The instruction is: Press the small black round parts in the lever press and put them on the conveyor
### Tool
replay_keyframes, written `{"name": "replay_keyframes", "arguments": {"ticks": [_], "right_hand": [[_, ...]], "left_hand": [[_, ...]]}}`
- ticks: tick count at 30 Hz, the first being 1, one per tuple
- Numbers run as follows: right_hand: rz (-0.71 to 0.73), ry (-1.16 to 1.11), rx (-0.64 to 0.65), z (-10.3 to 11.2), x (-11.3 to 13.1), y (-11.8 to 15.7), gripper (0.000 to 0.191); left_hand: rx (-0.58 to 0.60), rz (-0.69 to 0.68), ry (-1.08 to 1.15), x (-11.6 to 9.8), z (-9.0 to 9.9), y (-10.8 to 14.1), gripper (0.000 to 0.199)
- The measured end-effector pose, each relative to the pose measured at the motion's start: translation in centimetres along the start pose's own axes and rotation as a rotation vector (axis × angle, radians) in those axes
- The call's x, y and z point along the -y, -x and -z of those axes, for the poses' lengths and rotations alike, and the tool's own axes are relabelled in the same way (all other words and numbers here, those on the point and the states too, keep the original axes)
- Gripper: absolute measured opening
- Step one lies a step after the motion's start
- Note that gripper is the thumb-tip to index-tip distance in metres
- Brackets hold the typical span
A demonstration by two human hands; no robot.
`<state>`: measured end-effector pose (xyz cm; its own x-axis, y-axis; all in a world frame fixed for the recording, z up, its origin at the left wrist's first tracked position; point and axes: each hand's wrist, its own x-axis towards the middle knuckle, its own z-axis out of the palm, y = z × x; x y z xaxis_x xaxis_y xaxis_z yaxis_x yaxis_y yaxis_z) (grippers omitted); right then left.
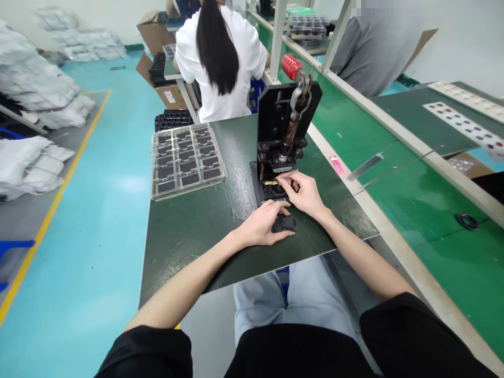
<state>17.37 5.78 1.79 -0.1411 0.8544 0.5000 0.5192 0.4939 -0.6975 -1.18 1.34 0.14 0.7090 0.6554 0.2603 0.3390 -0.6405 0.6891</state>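
My left hand (268, 223) rests low over the green tabletop with thumb and fingers curved around a round black part (287, 223). My right hand (303, 191) is at the base of a black hand press (289, 126), its thumb and fingertips pinched together beneath the ram. What it pinches is too small to make out. Beside those fingertips lies a yellow strip (270, 182) on the press base. The press lever, with its red grip (291, 67), stands raised.
A clear tray (220, 176) with black parts in its compartments lies at the table's back left. To the right runs a green conveyor (413, 210) with a pale rail, holding a pink item (336, 165) and a black ring (467, 221). A person in white (220, 63) sits ahead.
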Motion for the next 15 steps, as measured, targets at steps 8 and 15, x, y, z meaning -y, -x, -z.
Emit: {"name": "replay_keyframes", "arguments": {"ticks": [8,15], "right_hand": [[0.016,-0.014,-0.003,-0.12,-0.12,-0.05,0.037],[0.013,-0.021,0.006,-0.13,-0.23,0.01,0.033]], "left_hand": [[0.002,0.004,-0.005,-0.13,0.05,0.00,0.062],[0.000,-0.015,-0.016,0.01,0.01,-0.02,0.062]]}}
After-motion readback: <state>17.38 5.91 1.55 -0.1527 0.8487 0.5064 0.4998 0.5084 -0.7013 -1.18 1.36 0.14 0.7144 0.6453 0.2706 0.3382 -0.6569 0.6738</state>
